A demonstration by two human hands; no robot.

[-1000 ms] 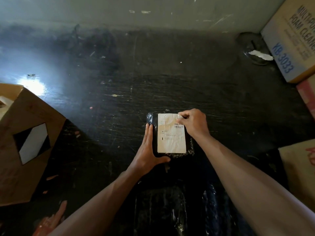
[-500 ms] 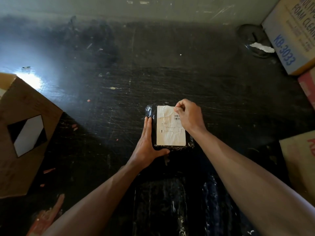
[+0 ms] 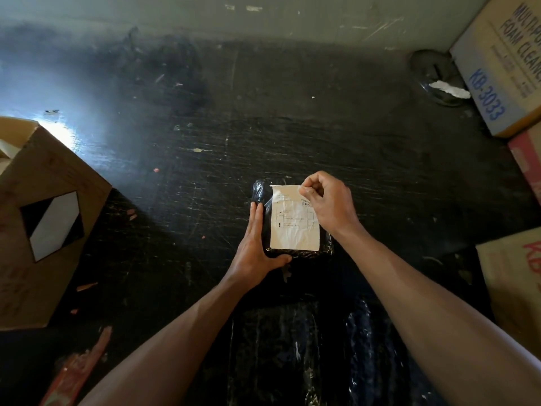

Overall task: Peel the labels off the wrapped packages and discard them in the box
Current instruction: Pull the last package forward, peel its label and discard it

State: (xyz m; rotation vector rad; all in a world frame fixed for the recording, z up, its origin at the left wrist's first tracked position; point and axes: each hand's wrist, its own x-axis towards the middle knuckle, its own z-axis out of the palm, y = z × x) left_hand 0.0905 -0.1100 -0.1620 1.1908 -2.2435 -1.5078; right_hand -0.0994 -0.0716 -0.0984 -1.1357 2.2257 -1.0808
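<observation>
You see a black plastic-wrapped package (image 3: pixel 260 194) lying flat on the dark worktop (image 3: pixel 292 118), its white rectangular paper label (image 3: pixel 292 230) face up, top edge curled.

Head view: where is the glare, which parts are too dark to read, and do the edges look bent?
Head view: strong glare on the black table at left, above the open cardboard box; the wrapped packages near the bottom are nearly lost in shadow; the label is lit, its small print blurred; the foam cleaner carton at right leans from wide-angle distortion.
</observation>
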